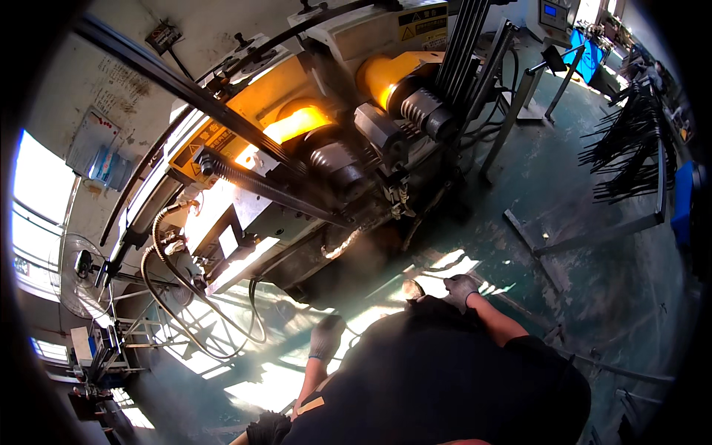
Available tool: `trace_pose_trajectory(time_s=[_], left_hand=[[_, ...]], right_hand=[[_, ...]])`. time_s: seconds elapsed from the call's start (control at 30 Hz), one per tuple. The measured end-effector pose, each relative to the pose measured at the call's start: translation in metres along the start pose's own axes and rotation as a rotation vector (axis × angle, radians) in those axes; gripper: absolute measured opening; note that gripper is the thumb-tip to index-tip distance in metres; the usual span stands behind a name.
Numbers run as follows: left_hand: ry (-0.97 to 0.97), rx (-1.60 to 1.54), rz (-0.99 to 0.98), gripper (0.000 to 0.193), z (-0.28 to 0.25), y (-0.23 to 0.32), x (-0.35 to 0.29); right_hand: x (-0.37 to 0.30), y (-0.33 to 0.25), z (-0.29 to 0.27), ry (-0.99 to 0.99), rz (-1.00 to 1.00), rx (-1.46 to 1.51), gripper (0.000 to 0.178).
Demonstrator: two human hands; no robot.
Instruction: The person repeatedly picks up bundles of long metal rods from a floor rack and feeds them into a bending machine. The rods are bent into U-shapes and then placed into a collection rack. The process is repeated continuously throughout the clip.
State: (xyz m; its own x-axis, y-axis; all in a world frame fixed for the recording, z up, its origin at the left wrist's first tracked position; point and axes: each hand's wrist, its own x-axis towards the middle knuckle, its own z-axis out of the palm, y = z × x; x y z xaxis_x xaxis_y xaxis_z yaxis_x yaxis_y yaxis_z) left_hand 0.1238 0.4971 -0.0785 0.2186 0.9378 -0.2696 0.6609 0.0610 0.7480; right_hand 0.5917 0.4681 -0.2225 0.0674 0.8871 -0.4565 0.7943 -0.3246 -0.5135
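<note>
My left hand (326,338), in a pale knitted glove, hangs in front of my black shirt over the sunlit floor. Its fingers point away from me into shade, and their shape is unclear. On the other side, my right hand (460,290) wears a greyish glove. Its fingers look slightly bent and apart, with nothing seen in them. Neither hand touches the machine (256,204) ahead, which has two thick ribbed cylinders (335,165) in front of yellow housings. Bright orange light glows behind the left cylinder. A long threaded rod (278,190) slants across the machine's front.
Hoses (154,256) loop down at the machine's left. A standing fan (83,265) is by the window. At the right, many thin dark rods (627,152) lie on a metal rack (604,237). A control box (550,16) stands at the back. Bars lie on the green floor.
</note>
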Motion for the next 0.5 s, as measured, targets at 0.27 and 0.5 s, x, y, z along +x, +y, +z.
trace_pose_trajectory(time_s=[0.27,0.5], left_hand=[[-0.066,-0.301,0.177,0.017,-0.056,0.171,-0.015],[0.574,-0.367,0.711,0.019,-0.176,0.341,0.009]], right_hand=[[0.060,-0.072,-0.085,0.532,-0.280,0.554,0.024],[0.072,-0.232,-0.238,0.462,-0.297,1.472,0.028]])
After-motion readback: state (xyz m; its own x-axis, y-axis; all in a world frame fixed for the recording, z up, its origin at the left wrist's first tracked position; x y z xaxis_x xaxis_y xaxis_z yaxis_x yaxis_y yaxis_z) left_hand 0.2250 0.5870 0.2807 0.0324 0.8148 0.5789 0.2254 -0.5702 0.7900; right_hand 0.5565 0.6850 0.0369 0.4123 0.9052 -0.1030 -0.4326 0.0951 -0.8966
